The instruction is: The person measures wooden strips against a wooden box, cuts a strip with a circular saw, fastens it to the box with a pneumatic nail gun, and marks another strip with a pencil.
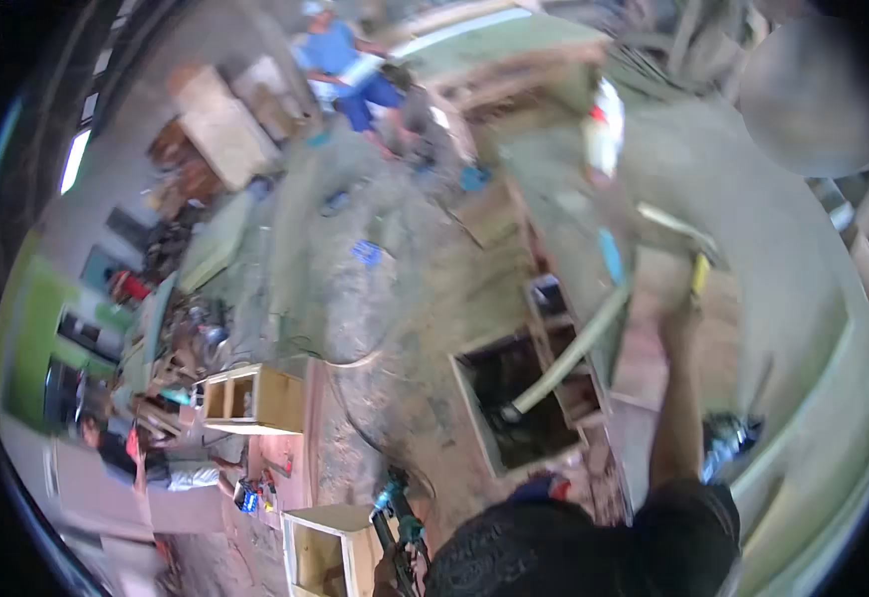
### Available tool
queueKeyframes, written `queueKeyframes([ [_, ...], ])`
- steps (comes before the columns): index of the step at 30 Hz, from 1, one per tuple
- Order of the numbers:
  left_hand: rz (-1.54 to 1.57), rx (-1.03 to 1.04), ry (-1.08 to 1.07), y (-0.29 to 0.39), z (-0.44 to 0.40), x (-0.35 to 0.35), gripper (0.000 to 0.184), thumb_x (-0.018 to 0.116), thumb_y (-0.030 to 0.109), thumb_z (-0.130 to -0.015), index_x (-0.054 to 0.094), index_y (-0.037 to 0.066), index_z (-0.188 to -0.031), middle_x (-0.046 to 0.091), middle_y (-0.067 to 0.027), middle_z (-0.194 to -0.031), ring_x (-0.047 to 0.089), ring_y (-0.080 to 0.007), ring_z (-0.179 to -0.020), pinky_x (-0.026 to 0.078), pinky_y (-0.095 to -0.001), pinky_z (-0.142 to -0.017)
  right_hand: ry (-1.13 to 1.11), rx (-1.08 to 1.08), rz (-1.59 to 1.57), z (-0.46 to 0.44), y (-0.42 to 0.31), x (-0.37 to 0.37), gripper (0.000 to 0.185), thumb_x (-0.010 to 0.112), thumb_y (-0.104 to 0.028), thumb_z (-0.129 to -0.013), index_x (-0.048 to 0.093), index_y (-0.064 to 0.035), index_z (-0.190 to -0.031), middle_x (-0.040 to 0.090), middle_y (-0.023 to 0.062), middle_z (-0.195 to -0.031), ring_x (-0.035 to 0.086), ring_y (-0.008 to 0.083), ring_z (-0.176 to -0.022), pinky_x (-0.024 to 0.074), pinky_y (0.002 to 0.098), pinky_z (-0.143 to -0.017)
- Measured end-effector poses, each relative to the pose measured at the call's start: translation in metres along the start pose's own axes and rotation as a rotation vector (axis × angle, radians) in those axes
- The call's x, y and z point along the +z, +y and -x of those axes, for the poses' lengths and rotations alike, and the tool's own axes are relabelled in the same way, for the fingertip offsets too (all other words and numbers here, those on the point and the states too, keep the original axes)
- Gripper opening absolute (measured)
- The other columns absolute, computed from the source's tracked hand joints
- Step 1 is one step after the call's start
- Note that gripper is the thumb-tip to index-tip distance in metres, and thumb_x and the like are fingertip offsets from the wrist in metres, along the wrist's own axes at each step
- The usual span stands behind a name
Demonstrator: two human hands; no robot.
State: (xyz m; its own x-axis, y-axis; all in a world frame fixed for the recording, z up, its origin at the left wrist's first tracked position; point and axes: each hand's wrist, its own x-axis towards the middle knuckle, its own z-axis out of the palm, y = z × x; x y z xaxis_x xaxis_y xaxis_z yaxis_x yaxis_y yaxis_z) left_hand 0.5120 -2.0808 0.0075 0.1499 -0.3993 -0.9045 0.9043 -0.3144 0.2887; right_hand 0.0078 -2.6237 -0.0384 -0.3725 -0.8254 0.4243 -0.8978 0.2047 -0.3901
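Observation:
At the bottom, my left hand (386, 575) is wrapped round a teal and black power tool (397, 509), beside an open wooden box (320, 552). My right arm reaches up the right side from a dark sleeve. My right hand (682, 316) is smeared by motion, and its fingers cannot be made out. Close beyond it is a yellow object (700, 273), near a pale bent strip (673, 224). A brown board (644, 343) lies left of my right forearm. Left of that board, a long pale strip (576, 355) crosses a dark-interior wooden cabinet (499, 383).
A small wooden cabinet (280, 398) stands on a bench at lower left, near a person in dark clothes (121, 453). Another person in blue (330, 60) sits at the top. A cable (350, 413) runs over the dusty floor (405, 298). Boards (225, 124) lean at upper left.

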Motion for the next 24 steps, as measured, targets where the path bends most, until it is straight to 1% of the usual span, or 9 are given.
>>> queueKeyframes([
  [1, -0.109, 0.018, 0.014, 0.004, -0.013, -0.016, 0.041, 0.045, 0.043, -0.094, 0.055, 0.004, -0.088, 0.056, -0.0078, -0.065, 0.057, -0.0202, -0.056, 0.048, -0.0312, -0.05, -0.06, 0.167, 0.023, -0.012, -0.01, 0.015, 0.036, 0.054, -0.019, -0.081, 0.053, 0.0027, -0.11, 0.059, 0.0244, -0.102, 0.059, 0.0373, -0.092, 0.0487, 0.0473, -0.079],
  [4, -0.154, 0.02, 0.044, -0.002, 0.016, 0.017, 0.04, 0.046, 0.044, -0.094, 0.055, 0.006, -0.085, 0.055, -0.0072, -0.064, 0.056, -0.0202, -0.055, 0.048, -0.0306, -0.048, -0.164, -0.135, 0.049, -0.028, -0.085, -0.009, 0.03, 0.058, -0.015, -0.074, 0.062, -0.0037, -0.101, 0.063, 0.0149, -0.101, 0.062, 0.0327, -0.089, 0.0509, 0.0419, -0.077],
  [6, -0.062, 0.05, 0.059, -0.004, 0.028, 0.031, 0.04, 0.046, 0.044, -0.094, 0.055, 0.006, -0.084, 0.054, -0.0066, -0.063, 0.055, -0.02, -0.053, 0.048, -0.0299, -0.048, -0.251, -0.175, -0.202, -0.039, -0.097, 0.054, 0.028, 0.054, -0.015, -0.077, 0.06, -0.0031, -0.101, 0.063, 0.0188, -0.092, 0.062, 0.0358, -0.086, 0.0503, 0.0439, -0.08],
  [10, -0.16, 0.178, 0.291, -0.006, 0.029, 0.013, 0.037, 0.052, 0.043, -0.091, 0.055, 0.007, -0.083, 0.053, -0.0061, -0.061, 0.055, -0.0201, -0.051, 0.047, -0.0297, -0.045, -0.133, -0.23, -0.057, -0.058, -0.137, 0.112, 0.015, 0.053, -0.013, -0.076, 0.063, -0.0041, -0.084, 0.062, 0.0152, -0.083, 0.06, 0.0324, -0.077, 0.047, 0.0444, -0.074],
  [11, -0.136, 0.162, 0.291, -0.008, 0.03, 0.005, 0.038, 0.052, 0.044, -0.09, 0.055, 0.007, -0.083, 0.054, -0.0065, -0.061, 0.055, -0.0204, -0.051, 0.047, -0.0305, -0.045, -0.074, -0.421, 0.109, -0.068, -0.126, 0.148, 0.015, 0.052, -0.013, -0.078, 0.063, -0.0042, -0.084, 0.06, 0.0134, -0.081, 0.058, 0.0284, -0.083, 0.0422, 0.0444, -0.078],
  [14, -0.057, 0.164, 0.292, -0.016, 0.031, -0.019, 0.041, 0.052, 0.045, -0.09, 0.059, 0.005, -0.084, 0.059, -0.0081, -0.064, 0.058, -0.0204, -0.053, 0.047, -0.031, -0.045, -0.297, -0.218, 0.137, -0.09, -0.126, 0.176, 0.022, 0.05, -0.018, -0.082, 0.063, -0.0031, -0.092, 0.058, 0.0147, -0.096, 0.054, 0.0288, -0.097, 0.039, 0.0464, -0.088],
  [18, -0.156, 0.397, 0.272, -0.044, 0.024, -0.045, 0.04, 0.053, 0.039, -0.091, 0.062, 0.005, -0.109, 0.065, -0.0091, -0.075, 0.061, -0.0208, -0.053, 0.048, -0.0315, -0.042, -0.412, -0.3, 0.214, -0.09, -0.145, 0.181, 0.022, 0.049, -0.018, -0.083, 0.062, -0.0048, -0.095, 0.058, 0.0127, -0.097, 0.054, 0.0268, -0.096, 0.0403, 0.0444, -0.087],
  [22, -0.199, 0.521, 0.414, -0.048, 0.055, 0.004, 0.038, 0.05, 0.032, -0.094, 0.064, -0.002, -0.1, 0.066, -0.0099, -0.077, 0.061, -0.0178, -0.066, 0.05, -0.0287, -0.066, -0.467, -0.386, 0.283, -0.094, -0.137, 0.18, 0.022, 0.049, -0.018, -0.084, 0.061, -0.0064, -0.098, 0.058, 0.0108, -0.097, 0.054, 0.0248, -0.095, 0.0416, 0.0425, -0.086],
  [24, -0.084, 0.535, 0.355, -0.048, 0.057, 0.004, 0.037, 0.05, 0.032, -0.094, 0.063, -0.001, -0.101, 0.064, -0.0089, -0.077, 0.06, -0.0177, -0.066, 0.05, -0.0299, -0.065, -0.472, -0.426, 0.299, -0.101, -0.133, 0.174, 0.022, 0.048, -0.018, -0.085, 0.06, -0.0073, -0.099, 0.058, 0.0098, -0.097, 0.054, 0.0238, -0.094, 0.0422, 0.0415, -0.085],
])
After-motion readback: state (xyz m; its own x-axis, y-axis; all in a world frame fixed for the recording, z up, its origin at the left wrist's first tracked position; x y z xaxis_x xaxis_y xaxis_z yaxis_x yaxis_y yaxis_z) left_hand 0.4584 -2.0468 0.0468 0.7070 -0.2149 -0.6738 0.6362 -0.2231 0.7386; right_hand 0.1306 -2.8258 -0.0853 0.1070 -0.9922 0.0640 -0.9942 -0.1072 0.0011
